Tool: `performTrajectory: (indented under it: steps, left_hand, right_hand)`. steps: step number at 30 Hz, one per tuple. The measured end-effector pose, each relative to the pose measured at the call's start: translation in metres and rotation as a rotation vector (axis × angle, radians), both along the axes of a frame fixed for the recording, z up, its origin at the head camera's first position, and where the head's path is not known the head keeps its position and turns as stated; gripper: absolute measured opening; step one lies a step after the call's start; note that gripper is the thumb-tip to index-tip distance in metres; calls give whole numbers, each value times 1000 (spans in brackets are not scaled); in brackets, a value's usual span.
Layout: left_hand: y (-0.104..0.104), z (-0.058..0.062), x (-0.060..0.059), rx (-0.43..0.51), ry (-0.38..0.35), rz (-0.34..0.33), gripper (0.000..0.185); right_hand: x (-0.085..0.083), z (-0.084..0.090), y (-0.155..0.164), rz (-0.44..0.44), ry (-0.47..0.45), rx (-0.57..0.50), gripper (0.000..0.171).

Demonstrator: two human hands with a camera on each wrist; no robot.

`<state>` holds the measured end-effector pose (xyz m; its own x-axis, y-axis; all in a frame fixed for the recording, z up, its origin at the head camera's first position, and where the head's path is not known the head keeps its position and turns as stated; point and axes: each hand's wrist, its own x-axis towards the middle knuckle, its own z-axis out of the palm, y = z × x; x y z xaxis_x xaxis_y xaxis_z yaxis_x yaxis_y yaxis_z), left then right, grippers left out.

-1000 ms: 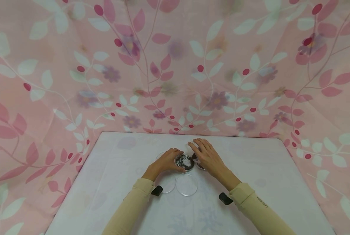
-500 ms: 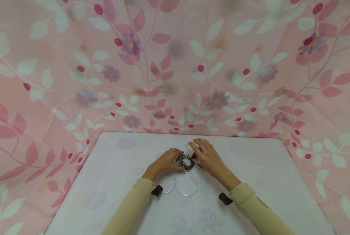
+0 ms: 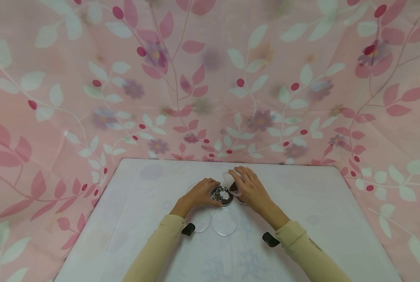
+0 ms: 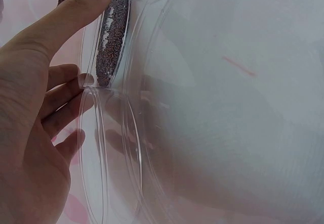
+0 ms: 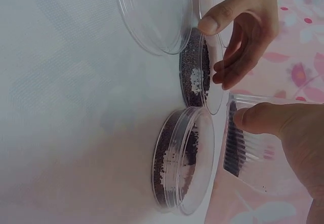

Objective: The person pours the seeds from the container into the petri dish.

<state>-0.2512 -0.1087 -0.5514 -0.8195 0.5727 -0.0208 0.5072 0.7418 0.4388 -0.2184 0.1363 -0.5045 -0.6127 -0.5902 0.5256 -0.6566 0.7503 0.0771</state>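
Observation:
My left hand (image 3: pixel 201 194) holds a round clear petri dish (image 3: pixel 221 195) by its sides, thumb on the near side. Dark grains with a white patch fill this dish. My right hand (image 3: pixel 249 190) grips a clear plastic piece (image 5: pixel 263 168) with a dark ribbed band along one edge, the thumb pressing its face. Whether the band is bristles or grains, I cannot tell. It is tilted above a second petri dish (image 5: pixel 174 166) of dark and white grains, which the right hand partly covers in the head view.
Two clear dishes or lids lie nearer me, one at front left (image 3: pixel 203 230) and one at front right (image 3: pixel 224 234). Another clear rim (image 3: pixel 190 187) shows behind my left hand. A white cloth covers the table (image 3: pixel 143 203); a pink floral curtain (image 3: pixel 210 78) stands behind it.
My right hand has shifted slightly right and the clear piece has turned, so more of it shows beyond the fingers. The left hand and the dishes have stayed in place.

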Motion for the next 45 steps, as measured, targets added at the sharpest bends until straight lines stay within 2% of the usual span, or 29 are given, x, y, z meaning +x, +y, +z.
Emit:
performTrajectory:
  steps: [8, 12, 25, 37, 45]
  left_hand:
    - [1, 1, 0, 3, -10, 2, 88]
    - [1, 1, 0, 0, -16, 7, 88]
    - [1, 0, 1, 4, -30, 14, 87]
    - [1, 2, 1, -7, -59, 24, 88]
    - [1, 1, 1, 10, -41, 4, 88]
  right_hand:
    - [4, 5, 9, -40, -132, -123, 104]
    - [4, 5, 15, -38, -157, -194, 108]
    - [9, 3, 42, -71, -239, -431, 106]
    - [12, -9, 71, -156, -345, -611, 103]
    - [22, -18, 84, -240, -441, -727, 103]
